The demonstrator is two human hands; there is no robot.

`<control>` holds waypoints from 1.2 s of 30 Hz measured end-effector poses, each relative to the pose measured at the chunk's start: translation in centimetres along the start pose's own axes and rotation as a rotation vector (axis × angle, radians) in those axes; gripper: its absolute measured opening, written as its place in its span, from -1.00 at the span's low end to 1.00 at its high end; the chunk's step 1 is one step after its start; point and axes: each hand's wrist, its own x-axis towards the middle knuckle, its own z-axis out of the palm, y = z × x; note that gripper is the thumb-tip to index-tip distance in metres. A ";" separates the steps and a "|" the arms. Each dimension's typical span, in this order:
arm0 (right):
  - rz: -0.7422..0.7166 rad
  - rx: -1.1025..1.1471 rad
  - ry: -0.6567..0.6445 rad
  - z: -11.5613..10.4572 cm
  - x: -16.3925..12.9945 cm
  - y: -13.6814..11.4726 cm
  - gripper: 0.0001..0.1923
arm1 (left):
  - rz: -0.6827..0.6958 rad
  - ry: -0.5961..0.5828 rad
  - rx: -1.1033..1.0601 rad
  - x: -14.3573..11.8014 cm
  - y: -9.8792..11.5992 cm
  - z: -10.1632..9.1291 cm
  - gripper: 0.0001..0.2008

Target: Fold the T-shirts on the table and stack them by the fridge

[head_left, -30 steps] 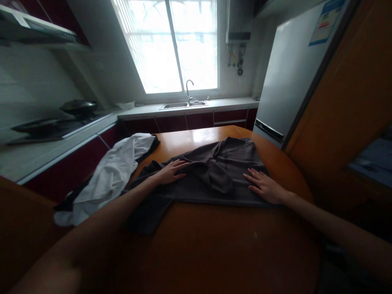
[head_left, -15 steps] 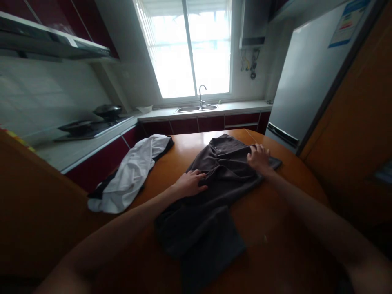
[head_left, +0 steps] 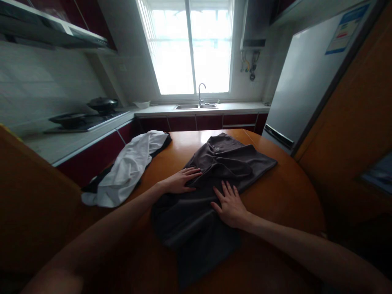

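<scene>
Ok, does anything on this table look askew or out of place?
The dark shirt lies crooked and rumpled under both flat hands, its near end drooping over the table edge. A white garment hangs off the far-left edge.

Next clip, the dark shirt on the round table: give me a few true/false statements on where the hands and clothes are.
1. Both hands lie flat on the dark shirt. True: left hand, right hand.
2. The white garment lies to the right of the shirt. False: it lies to the left, by the table edge.
3. The right hand grips the shirt's collar. False: it rests open on the middle of the shirt.
4. Part of the shirt hangs over the table's near edge. True.
</scene>
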 end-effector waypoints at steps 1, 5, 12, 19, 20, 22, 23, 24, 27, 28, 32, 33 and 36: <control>-0.006 -0.002 0.002 0.0 0.0 0.2 -0.25 | 0.006 0.006 -0.011 -0.2 -0.2 -0.1 -0.25; -0.037 -0.013 -0.001 0.0 -0.2 0.9 -0.25 | -0.054 0.076 -0.031 -0.3 -0.2 0.8 -0.29; -0.228 -0.004 -0.066 -1.8 0.0 6.5 -0.28 | -0.300 0.207 -0.090 1.1 3.7 4.6 -0.32; -0.350 -0.035 -0.147 -6.7 0.2 17.5 -0.41 | -0.314 0.058 -0.336 3.6 11.8 8.1 -0.04; -0.336 -0.042 -0.146 -7.3 0.1 18.9 -0.41 | -0.264 0.019 -0.377 3.8 12.9 7.8 -0.02; -0.310 -0.035 -0.125 -8.3 0.0 20.9 -0.41 | -0.155 0.004 -0.443 4.1 14.5 6.8 -0.10; -0.292 -0.021 -0.093 -8.6 0.0 21.5 -0.44 | -0.111 0.040 -0.462 4.2 15.0 6.1 -0.19; -0.262 -0.004 -0.043 -8.8 0.1 21.7 -0.48 | -0.083 0.098 -0.470 4.3 15.1 5.4 -0.29; -0.021 0.056 0.173 -8.7 0.7 20.1 -0.45 | -0.088 0.300 -0.464 4.6 14.1 3.8 -0.52; 0.084 0.085 0.227 -8.5 1.1 19.0 -0.44 | -0.101 0.353 -0.464 4.6 13.4 3.5 -0.56; 0.246 0.207 0.199 -7.1 2.6 13.9 -0.52 | -0.191 0.477 -0.498 3.5 10.0 3.0 -0.69; 0.237 0.205 0.161 -6.8 2.9 12.7 -0.58 | -0.226 0.485 -0.519 2.8 9.1 2.9 -0.71; 0.237 0.164 0.113 -6.5 3.8 9.5 -0.80 | -0.318 0.492 -0.604 0.2 6.6 2.5 -0.72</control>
